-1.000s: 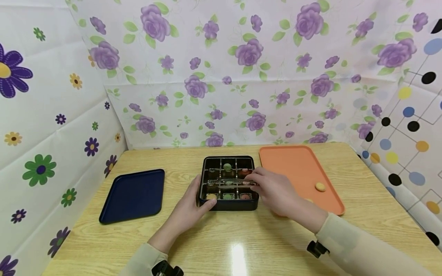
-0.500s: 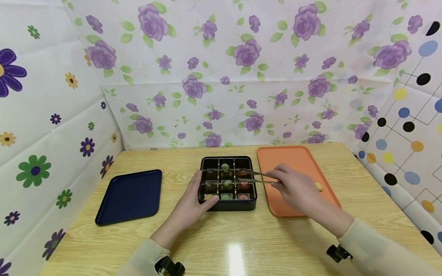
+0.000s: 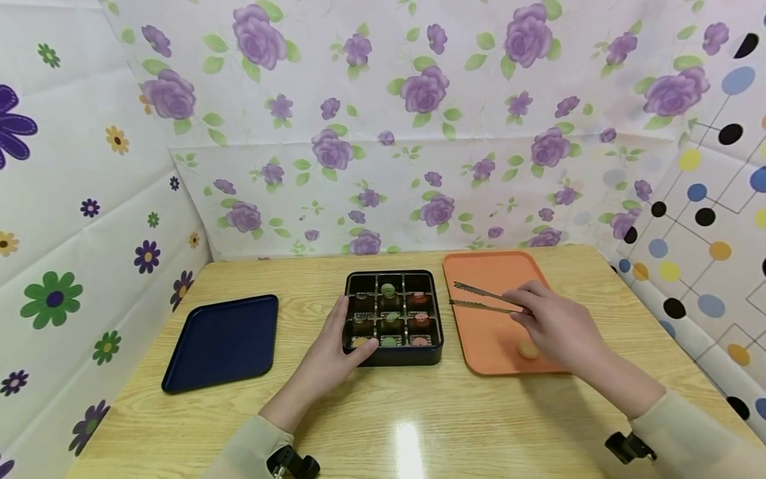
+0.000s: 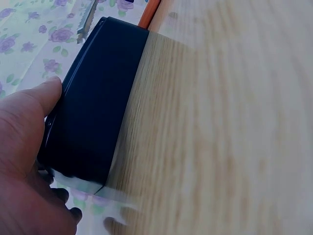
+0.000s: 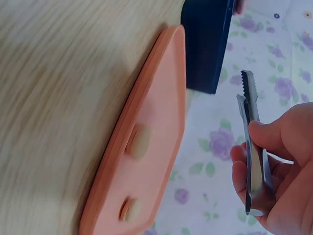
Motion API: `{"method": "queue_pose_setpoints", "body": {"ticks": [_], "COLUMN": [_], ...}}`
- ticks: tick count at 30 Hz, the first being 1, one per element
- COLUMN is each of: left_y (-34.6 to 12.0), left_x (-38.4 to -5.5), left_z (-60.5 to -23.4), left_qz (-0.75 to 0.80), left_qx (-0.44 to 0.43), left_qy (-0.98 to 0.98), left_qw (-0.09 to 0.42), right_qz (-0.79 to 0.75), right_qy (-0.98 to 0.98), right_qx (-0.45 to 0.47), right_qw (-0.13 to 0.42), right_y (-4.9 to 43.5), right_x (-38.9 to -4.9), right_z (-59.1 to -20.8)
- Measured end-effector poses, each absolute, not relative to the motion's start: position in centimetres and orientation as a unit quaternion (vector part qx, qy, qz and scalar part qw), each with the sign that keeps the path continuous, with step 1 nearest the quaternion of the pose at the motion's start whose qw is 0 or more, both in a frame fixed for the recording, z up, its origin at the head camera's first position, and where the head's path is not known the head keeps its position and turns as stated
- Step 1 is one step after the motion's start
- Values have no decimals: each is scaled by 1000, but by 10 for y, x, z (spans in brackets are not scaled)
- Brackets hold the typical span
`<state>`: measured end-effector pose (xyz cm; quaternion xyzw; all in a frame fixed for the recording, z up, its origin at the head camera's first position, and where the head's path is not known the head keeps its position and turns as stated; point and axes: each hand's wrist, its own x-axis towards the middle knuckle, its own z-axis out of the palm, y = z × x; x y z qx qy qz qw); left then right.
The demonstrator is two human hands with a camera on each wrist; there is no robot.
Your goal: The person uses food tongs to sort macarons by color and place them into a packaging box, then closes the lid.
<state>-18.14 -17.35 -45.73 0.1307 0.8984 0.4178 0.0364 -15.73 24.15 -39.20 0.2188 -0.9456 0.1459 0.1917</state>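
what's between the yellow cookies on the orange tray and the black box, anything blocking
Only the raised rim of the orange tray and the near wall of the black box stand between; the tongs hover above, and the left hand is on the box's opposite side.

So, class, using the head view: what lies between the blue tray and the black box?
In the head view, the left hand, touching the box; bare table shows between hand and tray.
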Motion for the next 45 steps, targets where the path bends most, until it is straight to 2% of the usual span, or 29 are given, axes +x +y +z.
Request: {"method": "queue_pose_setpoints", "body": {"ticks": [9,19,26,33,45], "left_y": [-173,-174,-174,-173,-173], "left_x": [-183,-182,-182,-183,-182], "left_z": [-459,-458,-459,-461,-457], "left_qz": [420,422,421,417,420], "left_qx": [129,130,134,136,135], "left_qy": [898,896,896,898,897], "left_qw": [33,37,36,39,40], "right_qz": [146,129,125,111,103], "right_qy": [-959,-964,-971,-971,-979], "right_qx": [177,148,125,119,97], "right_qw": [169,182,158,174,147], "right_y": [267,298,315,332,355], "right_x": [-150,-143,-137,-130,-122], "right_z": [-395,-401,-407,-413,-421]}}
